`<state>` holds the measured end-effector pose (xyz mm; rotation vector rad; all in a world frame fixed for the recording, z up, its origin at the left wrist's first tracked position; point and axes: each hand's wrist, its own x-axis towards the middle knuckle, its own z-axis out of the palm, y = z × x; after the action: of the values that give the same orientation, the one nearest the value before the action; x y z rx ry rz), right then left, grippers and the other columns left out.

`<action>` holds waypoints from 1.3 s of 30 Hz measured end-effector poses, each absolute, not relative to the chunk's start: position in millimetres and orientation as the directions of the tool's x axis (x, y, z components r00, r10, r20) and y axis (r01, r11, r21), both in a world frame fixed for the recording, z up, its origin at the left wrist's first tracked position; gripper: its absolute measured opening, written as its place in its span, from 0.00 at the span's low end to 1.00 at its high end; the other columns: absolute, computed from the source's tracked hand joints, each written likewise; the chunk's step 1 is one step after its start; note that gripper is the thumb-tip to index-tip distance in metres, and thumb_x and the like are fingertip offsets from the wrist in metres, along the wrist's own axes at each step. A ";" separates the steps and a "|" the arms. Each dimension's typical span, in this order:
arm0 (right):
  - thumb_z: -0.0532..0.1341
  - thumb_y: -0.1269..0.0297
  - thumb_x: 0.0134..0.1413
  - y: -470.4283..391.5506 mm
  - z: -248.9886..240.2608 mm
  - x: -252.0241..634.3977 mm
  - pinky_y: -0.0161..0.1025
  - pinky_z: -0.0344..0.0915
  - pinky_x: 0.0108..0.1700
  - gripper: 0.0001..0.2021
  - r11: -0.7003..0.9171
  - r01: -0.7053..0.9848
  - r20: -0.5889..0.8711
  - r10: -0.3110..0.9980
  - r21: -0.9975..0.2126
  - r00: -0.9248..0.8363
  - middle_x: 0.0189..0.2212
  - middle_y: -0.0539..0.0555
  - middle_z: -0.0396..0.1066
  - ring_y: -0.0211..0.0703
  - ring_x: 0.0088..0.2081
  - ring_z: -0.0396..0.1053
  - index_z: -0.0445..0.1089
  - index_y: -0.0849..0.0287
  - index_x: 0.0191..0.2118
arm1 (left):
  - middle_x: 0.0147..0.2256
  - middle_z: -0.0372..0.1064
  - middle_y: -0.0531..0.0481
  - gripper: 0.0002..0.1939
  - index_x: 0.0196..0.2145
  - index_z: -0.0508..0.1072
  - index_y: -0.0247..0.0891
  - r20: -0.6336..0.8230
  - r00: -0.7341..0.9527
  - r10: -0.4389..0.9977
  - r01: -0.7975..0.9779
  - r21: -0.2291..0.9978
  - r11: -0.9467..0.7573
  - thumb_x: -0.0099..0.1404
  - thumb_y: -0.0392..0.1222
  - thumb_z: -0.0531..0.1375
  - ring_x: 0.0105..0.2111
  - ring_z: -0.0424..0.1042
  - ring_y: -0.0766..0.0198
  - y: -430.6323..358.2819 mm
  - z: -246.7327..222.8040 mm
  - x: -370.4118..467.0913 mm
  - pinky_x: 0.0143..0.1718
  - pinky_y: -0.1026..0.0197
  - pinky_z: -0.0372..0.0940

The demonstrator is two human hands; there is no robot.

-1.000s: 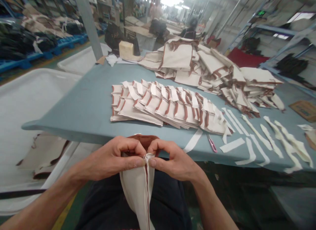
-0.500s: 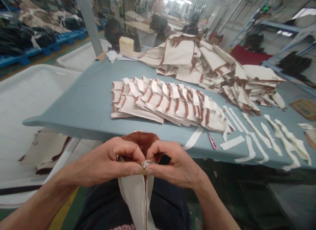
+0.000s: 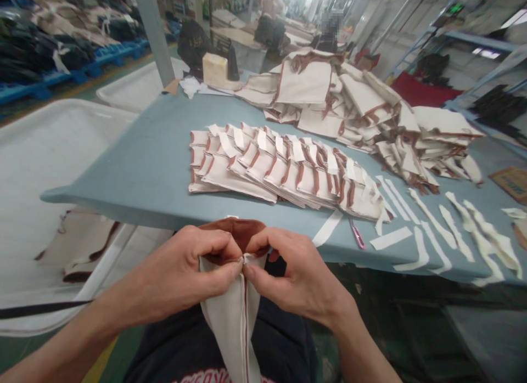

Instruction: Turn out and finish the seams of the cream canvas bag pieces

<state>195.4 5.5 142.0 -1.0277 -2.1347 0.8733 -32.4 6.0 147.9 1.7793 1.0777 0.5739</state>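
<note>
Close to my body I hold up a cream fabric bag piece (image 3: pixel 224 311) with brown edging and a brown inside. My left hand (image 3: pixel 201 262) pinches its top rim just left of the long brown-edged seam. On the other side of that seam, my right hand (image 3: pixel 284 268) pinches the rim too, and the fingertips of both hands nearly meet. Below them the fabric hangs down over my dark shirt. Beyond my hands, overlapping rows of similar cream pieces (image 3: pixel 263 174) with brown edges and white strips lie on the blue-covered table (image 3: pixel 123 158).
A large heap of cream and brown pieces (image 3: pixel 307 81) fills the table's back. Loose white strips (image 3: pixel 391 238) and a pink-handled tool (image 3: pixel 357 235) lie at the right front. White tubs (image 3: pixel 49 147) stand at left, beside a post (image 3: pixel 153 37). A yellowish block (image 3: pixel 214 70) sits behind.
My thumbs have shifted up and slightly apart at the rim, and the edge that was bunched between them now lies flatter. The camera view has moved slightly.
</note>
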 end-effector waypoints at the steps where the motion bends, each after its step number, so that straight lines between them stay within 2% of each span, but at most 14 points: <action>1: 0.68 0.66 0.64 5.0 145.3 195.6 0.38 0.67 0.38 0.03 0.514 0.447 0.251 0.814 -0.732 -0.524 0.34 0.51 0.80 0.41 0.34 0.74 0.74 0.56 0.38 | 0.24 0.75 0.56 0.12 0.27 0.78 0.38 -0.067 0.497 0.865 0.438 0.880 -0.183 0.66 0.40 0.59 0.25 0.70 0.67 4.8 148.0 -32.1 0.28 0.67 0.61; 4: 0.66 0.69 0.62 5.9 153.3 197.0 0.38 0.66 0.38 0.03 0.564 0.461 0.268 0.784 -0.685 -0.560 0.32 0.51 0.80 0.41 0.33 0.75 0.73 0.55 0.36 | 0.24 0.74 0.58 0.11 0.26 0.77 0.39 -0.029 0.497 0.867 0.472 0.847 -0.243 0.65 0.38 0.58 0.25 0.70 0.69 2.9 148.8 -31.0 0.28 0.68 0.60; 7: 0.66 0.70 0.60 8.4 153.3 197.5 0.36 0.64 0.36 0.04 0.520 0.423 0.232 0.791 -0.742 -0.567 0.29 0.48 0.78 0.38 0.30 0.72 0.72 0.55 0.33 | 0.23 0.73 0.59 0.11 0.26 0.77 0.39 -0.004 0.493 0.870 0.482 0.834 -0.269 0.64 0.37 0.58 0.24 0.68 0.70 2.1 151.0 -28.8 0.28 0.68 0.59; 12: 0.65 0.64 0.61 10.3 134.3 191.1 0.32 0.58 0.28 0.08 0.206 0.258 0.031 0.834 -0.944 -0.551 0.23 0.45 0.68 0.35 0.25 0.63 0.68 0.56 0.30 | 0.22 0.73 0.57 0.13 0.25 0.80 0.39 -0.060 0.468 0.882 0.449 0.875 -0.179 0.64 0.40 0.59 0.23 0.67 0.68 0.5 150.4 -27.1 0.25 0.68 0.59; 15: 0.65 0.59 0.61 8.8 123.6 187.4 0.32 0.57 0.27 0.12 0.093 0.176 -0.019 0.839 -0.980 -0.545 0.23 0.45 0.66 0.34 0.25 0.61 0.65 0.55 0.30 | 0.23 0.74 0.56 0.13 0.27 0.81 0.38 -0.143 0.478 0.867 0.400 0.914 -0.070 0.64 0.42 0.59 0.23 0.67 0.67 0.1 145.2 -28.8 0.25 0.68 0.59; 18: 0.66 0.59 0.61 5.7 120.1 187.5 0.32 0.57 0.26 0.11 0.071 0.168 -0.030 0.845 -0.983 -0.534 0.23 0.45 0.66 0.34 0.25 0.61 0.66 0.55 0.30 | 0.24 0.75 0.55 0.13 0.29 0.82 0.37 -0.188 0.487 0.853 0.366 0.931 -0.004 0.65 0.43 0.59 0.23 0.67 0.68 -0.1 141.4 -29.9 0.23 0.68 0.58; 21: 0.66 0.61 0.61 2.5 120.6 188.6 0.32 0.58 0.27 0.10 0.112 0.200 -0.007 0.856 -0.973 -0.516 0.24 0.45 0.68 0.34 0.25 0.62 0.67 0.56 0.31 | 0.26 0.77 0.55 0.13 0.30 0.83 0.38 -0.175 0.493 0.852 0.397 0.917 -0.041 0.66 0.43 0.60 0.25 0.69 0.67 -0.3 141.0 -30.2 0.25 0.68 0.60; 23: 0.67 0.62 0.62 0.5 121.3 188.0 0.33 0.61 0.28 0.08 0.189 0.250 0.048 0.875 -0.949 -0.481 0.26 0.46 0.71 0.35 0.25 0.65 0.69 0.56 0.33 | 0.25 0.77 0.55 0.13 0.29 0.82 0.38 -0.159 0.488 0.858 0.426 0.901 -0.075 0.66 0.43 0.60 0.25 0.70 0.67 -0.2 141.2 -31.1 0.26 0.68 0.60; 25: 0.66 0.66 0.61 -1.5 122.6 186.4 0.35 0.68 0.33 0.04 0.344 0.305 0.193 0.881 -0.888 -0.432 0.31 0.49 0.76 0.39 0.30 0.72 0.71 0.56 0.36 | 0.25 0.77 0.55 0.13 0.28 0.82 0.38 -0.155 0.472 0.868 0.450 0.889 -0.086 0.66 0.43 0.60 0.25 0.70 0.67 0.1 141.0 -32.9 0.26 0.68 0.60; 27: 0.66 0.69 0.60 -3.8 125.0 184.7 0.39 0.73 0.42 0.04 0.534 0.375 0.397 0.834 -0.758 -0.384 0.38 0.53 0.80 0.44 0.39 0.77 0.72 0.55 0.39 | 0.25 0.78 0.55 0.14 0.29 0.83 0.38 -0.150 0.465 0.873 0.471 0.876 -0.100 0.67 0.43 0.59 0.25 0.70 0.67 0.2 141.0 -34.8 0.26 0.68 0.60; 29: 0.66 0.72 0.61 -6.3 129.0 183.8 0.42 0.74 0.47 0.05 0.660 0.455 0.538 0.751 -0.597 -0.383 0.39 0.55 0.80 0.47 0.43 0.78 0.73 0.55 0.40 | 0.25 0.77 0.56 0.15 0.29 0.83 0.39 -0.118 0.460 0.880 0.483 0.865 -0.137 0.69 0.43 0.59 0.25 0.70 0.67 -0.5 142.1 -35.8 0.26 0.67 0.60; 32: 0.65 0.75 0.66 -10.1 136.5 184.1 0.40 0.72 0.43 0.06 0.707 0.523 0.549 0.703 -0.475 -0.452 0.35 0.54 0.80 0.45 0.39 0.78 0.74 0.57 0.38 | 0.26 0.79 0.58 0.14 0.30 0.84 0.41 -0.038 0.461 0.887 0.488 0.845 -0.218 0.70 0.41 0.59 0.25 0.71 0.69 -3.4 146.4 -34.5 0.28 0.67 0.60; 39: 0.62 0.75 0.70 -17.3 150.5 186.0 0.39 0.67 0.39 0.10 0.668 0.588 0.453 0.743 -0.455 -0.493 0.31 0.52 0.79 0.43 0.34 0.77 0.75 0.59 0.35 | 0.29 0.81 0.57 0.14 0.30 0.80 0.41 0.082 0.461 0.883 0.532 0.772 -0.349 0.71 0.39 0.57 0.28 0.77 0.67 -11.1 152.4 -24.8 0.32 0.64 0.62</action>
<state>186.0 -17.3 150.5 -1.0224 -2.2491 0.3169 -24.8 -11.1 152.4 2.0268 1.1746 0.6579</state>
